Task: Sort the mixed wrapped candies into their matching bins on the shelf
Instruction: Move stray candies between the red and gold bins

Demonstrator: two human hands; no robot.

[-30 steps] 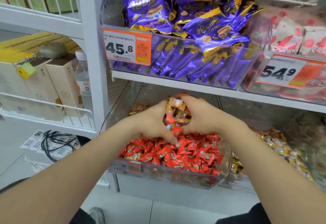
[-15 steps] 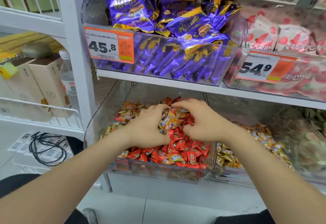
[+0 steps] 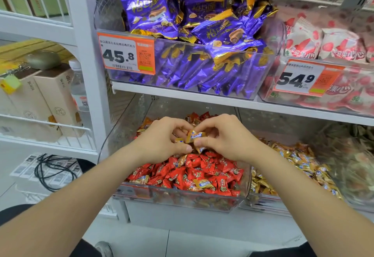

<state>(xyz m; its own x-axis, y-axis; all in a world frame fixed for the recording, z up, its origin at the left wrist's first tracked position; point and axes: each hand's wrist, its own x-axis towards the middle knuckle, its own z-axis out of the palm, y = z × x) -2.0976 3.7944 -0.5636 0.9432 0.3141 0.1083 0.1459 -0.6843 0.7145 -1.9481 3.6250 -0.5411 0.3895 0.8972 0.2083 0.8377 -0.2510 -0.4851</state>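
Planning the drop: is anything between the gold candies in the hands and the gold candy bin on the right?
Nothing visible above the rims. The gold candies, pinched by the left hand and right hand, seem higher than the red bin's clear side wall, which is all that separates them from the gold bin.

Reaching into the clear bin (image 3: 121, 131) only through its open top, under the white shelf board (image 3: 182, 94) capping the headroom. Blocking any way upward: the purple packet bin (image 3: 182, 70) sitting on that board. Crowding the middle of the gap: the left hand (image 3: 162, 141) and right hand (image 3: 226, 137), fingers pinching gold-wrapped candies (image 3: 195, 136) between them. Leaving free room behind the hands toward the bin's back wall, and in front over the red candies (image 3: 202, 171). Hemming in the left side: the bin's curved wall and the white upright post (image 3: 89, 74). Parting this bin on the right from the neighbouring heap of golden sweets (image 3: 299, 159): a clear side wall.
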